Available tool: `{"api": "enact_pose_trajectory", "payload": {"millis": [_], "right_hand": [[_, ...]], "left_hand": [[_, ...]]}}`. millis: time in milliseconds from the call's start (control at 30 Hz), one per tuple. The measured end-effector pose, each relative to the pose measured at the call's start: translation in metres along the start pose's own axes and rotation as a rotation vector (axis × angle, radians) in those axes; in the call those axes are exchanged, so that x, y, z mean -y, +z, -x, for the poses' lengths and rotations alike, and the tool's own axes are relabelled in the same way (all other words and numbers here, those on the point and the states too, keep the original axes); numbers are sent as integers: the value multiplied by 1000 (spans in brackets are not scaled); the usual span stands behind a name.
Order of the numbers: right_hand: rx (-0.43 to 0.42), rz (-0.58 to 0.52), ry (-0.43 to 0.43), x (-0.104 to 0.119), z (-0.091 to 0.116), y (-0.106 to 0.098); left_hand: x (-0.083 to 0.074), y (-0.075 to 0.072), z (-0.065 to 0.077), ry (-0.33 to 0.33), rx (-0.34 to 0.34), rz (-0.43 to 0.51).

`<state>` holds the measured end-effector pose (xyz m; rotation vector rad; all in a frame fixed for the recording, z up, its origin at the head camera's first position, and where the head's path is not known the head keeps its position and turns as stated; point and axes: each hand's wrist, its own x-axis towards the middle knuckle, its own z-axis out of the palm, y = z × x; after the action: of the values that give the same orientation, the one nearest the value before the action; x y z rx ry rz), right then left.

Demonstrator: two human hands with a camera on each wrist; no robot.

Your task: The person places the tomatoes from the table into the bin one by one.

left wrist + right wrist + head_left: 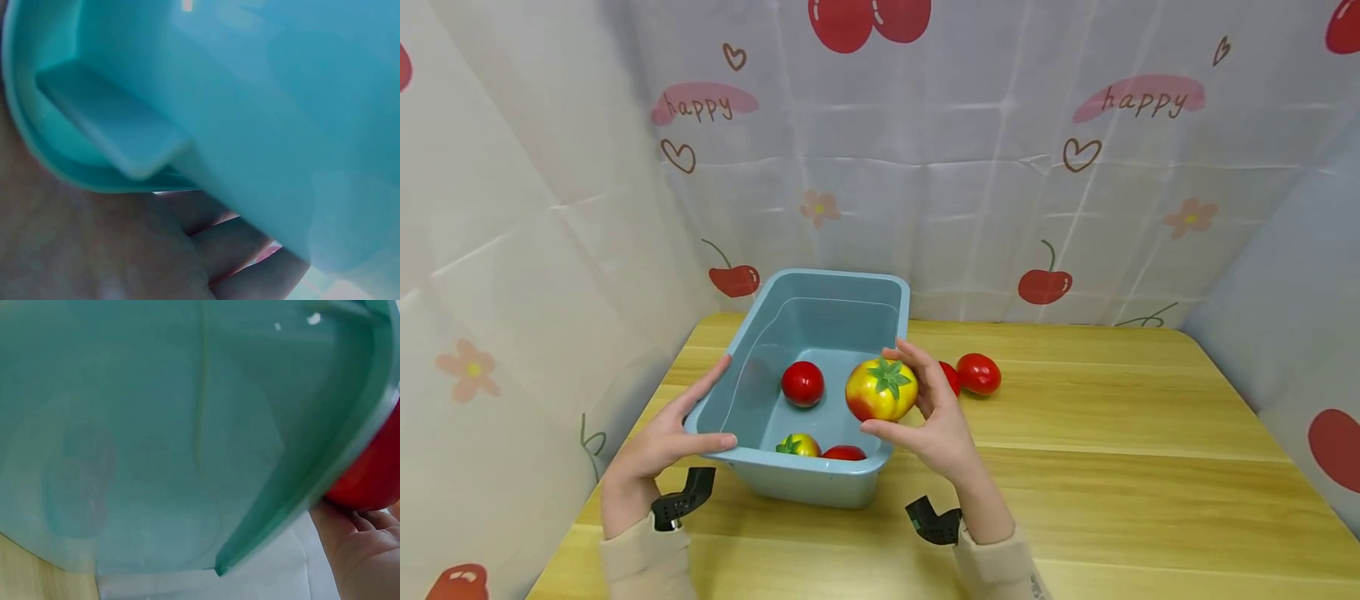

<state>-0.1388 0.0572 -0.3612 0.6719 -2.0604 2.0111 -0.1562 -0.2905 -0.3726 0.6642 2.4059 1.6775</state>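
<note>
A light blue plastic bin (842,323) stands on the left of the table, in the head view. My left hand (662,433) grips its near left corner, thumb over the front rim and fingers along the outer side. A yellow and red tomato (880,396) with green leaves is held in my right hand (938,425), above the bin's right rim. Inside the bin lie a red round fruit (802,384), a smaller yellow tomato (801,446) and another red fruit (844,452), partly hidden by the front wall. In the right wrist view the held tomato's red underside (372,472) shows past the rim.
Two red fruits lie on the wooden table (1112,467) right of the bin: one whole fruit (978,374) and another fruit (951,377) half behind my right hand. A patterned white curtain (970,208) hangs behind the table and along both sides.
</note>
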Motion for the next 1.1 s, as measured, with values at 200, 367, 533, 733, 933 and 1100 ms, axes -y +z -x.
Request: {"api": "enact_pose_trajectory", "payload": {"millis": [200,367,533,733,933,1100], "right_hand": [[10,47,18,-3,1,8],[5,19,-35,-6,0,7],[-39,-39,-72,-11,-3,-2],[-186,-68,-66,-19,-10,-19],[-285,-14,-47,-30,-16,-37],[-315,2,-33,-39,-19,-50]], "left_hand": [[0,0,0,-5,0,4],[0,1,0,-1,2,11],[0,1,0,0,4,20],[0,0,0,9,7,32],[0,0,0,10,3,28],[1,0,-1,0,7,30]]}}
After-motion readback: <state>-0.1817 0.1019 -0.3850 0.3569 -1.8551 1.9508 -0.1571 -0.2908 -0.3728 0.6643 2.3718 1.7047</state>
